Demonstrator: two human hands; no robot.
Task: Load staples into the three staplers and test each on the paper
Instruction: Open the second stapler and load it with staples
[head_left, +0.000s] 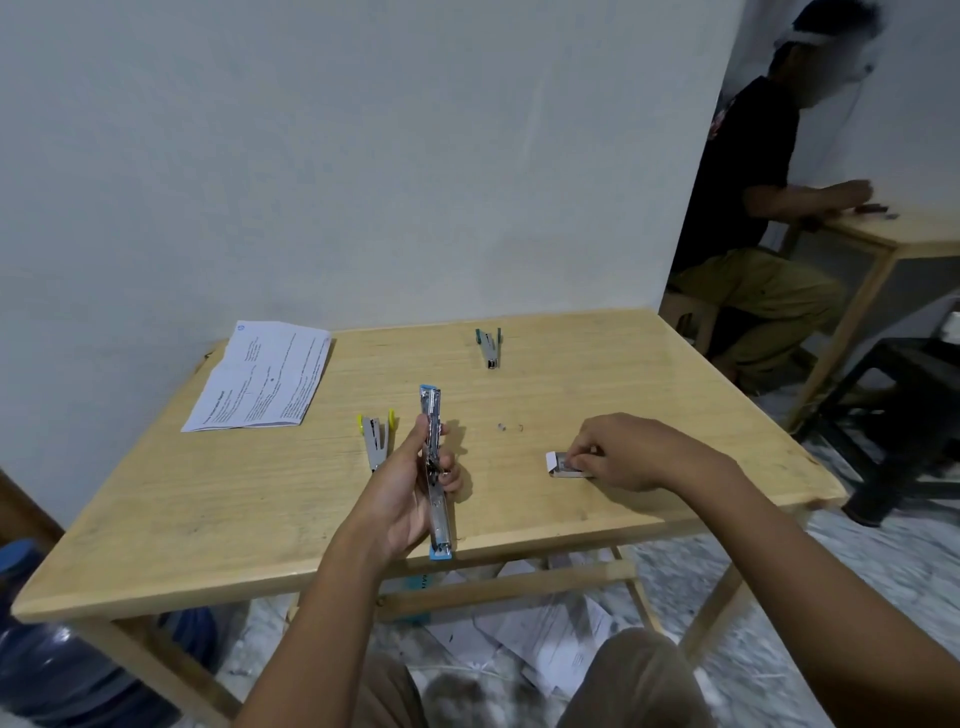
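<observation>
My left hand (410, 488) grips a blue stapler (434, 415) that is swung fully open, held lengthwise over the table's front edge. My right hand (618, 452) pinches at the small white staple box (558, 464) lying on the wooden table (623, 374); its fingertips are at the box's opening. A yellow stapler (375, 439) lies just left of the blue one. A green stapler (490, 348) lies near the table's far edge. The printed paper (262, 376) lies at the far left corner.
A few loose staples (509, 427) lie mid-table. A white wall rises behind the table. Another person (748, 218) sits at a second table on the right, beside a black stool (904, 410). A blue water jug (57, 670) and scattered papers (545, 639) lie on the floor.
</observation>
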